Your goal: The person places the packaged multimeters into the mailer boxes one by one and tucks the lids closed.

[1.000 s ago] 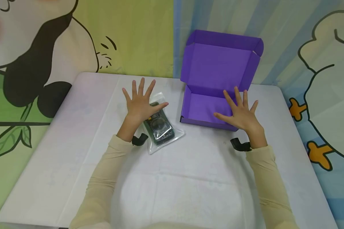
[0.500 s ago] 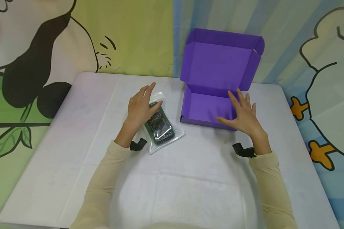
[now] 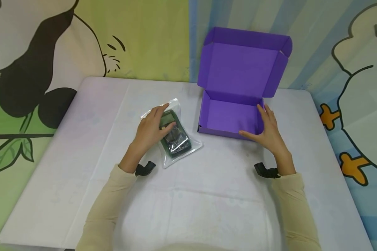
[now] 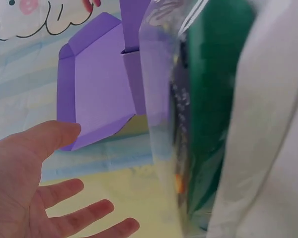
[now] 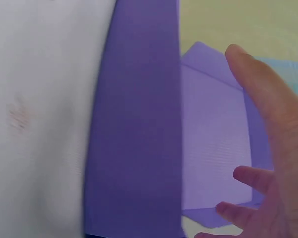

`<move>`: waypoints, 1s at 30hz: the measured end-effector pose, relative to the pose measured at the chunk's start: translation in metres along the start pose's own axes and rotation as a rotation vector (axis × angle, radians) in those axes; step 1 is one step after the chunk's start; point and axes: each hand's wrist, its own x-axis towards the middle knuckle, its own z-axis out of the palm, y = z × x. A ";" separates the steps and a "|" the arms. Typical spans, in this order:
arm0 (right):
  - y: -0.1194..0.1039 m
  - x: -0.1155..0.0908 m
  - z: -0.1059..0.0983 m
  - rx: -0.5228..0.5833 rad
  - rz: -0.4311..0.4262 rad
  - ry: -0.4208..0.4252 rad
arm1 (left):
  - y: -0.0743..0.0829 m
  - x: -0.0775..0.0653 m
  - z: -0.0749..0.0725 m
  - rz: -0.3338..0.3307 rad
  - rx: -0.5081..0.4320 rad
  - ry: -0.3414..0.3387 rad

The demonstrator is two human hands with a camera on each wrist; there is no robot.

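A green-edged multimeter (image 3: 176, 137), with a dial and a small screen, lies in a clear plastic bag (image 3: 191, 146) on the table. My left hand (image 3: 148, 130) is over its upper left side, fingers spread and relaxed, thumb above the multimeter. In the left wrist view the fingers stand apart from the multimeter's green side (image 4: 216, 104). An open purple cardboard box (image 3: 220, 131) stands to the right with its lid raised. My right hand (image 3: 270, 136) is at the box's right side, thumb stretched over the front corner. The right wrist view shows the front wall (image 5: 134, 124) close up.
A white cloth covers the table (image 3: 188, 209). Behind it hangs a printed cartoon backdrop (image 3: 150, 42), close behind the raised lid (image 3: 242, 69). A black wrist mount (image 3: 146, 168) sits at my left wrist, another at the right.
Both hands have lowered from a wide-spread pose. The left has come down toward the bagged multimeter, its fingers bending a little; the right has shifted slightly rightward to the box's side.
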 end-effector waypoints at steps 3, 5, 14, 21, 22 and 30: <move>0.006 -0.001 0.004 0.026 0.012 0.020 | -0.001 -0.004 0.003 -0.012 -0.018 -0.004; 0.009 -0.002 0.005 0.042 0.026 0.025 | -0.001 -0.006 0.005 -0.022 -0.030 -0.005; 0.034 -0.007 0.014 0.123 0.074 -0.007 | -0.001 -0.011 0.010 -0.105 -0.152 0.042; 0.047 -0.009 0.021 0.179 0.069 -0.016 | -0.003 -0.011 0.015 -0.142 -0.255 0.076; 0.047 -0.008 0.021 0.184 0.066 -0.018 | -0.004 -0.011 0.016 -0.128 -0.258 0.068; 0.055 -0.005 0.024 0.209 0.055 0.000 | -0.025 -0.015 0.019 0.104 -0.229 -0.075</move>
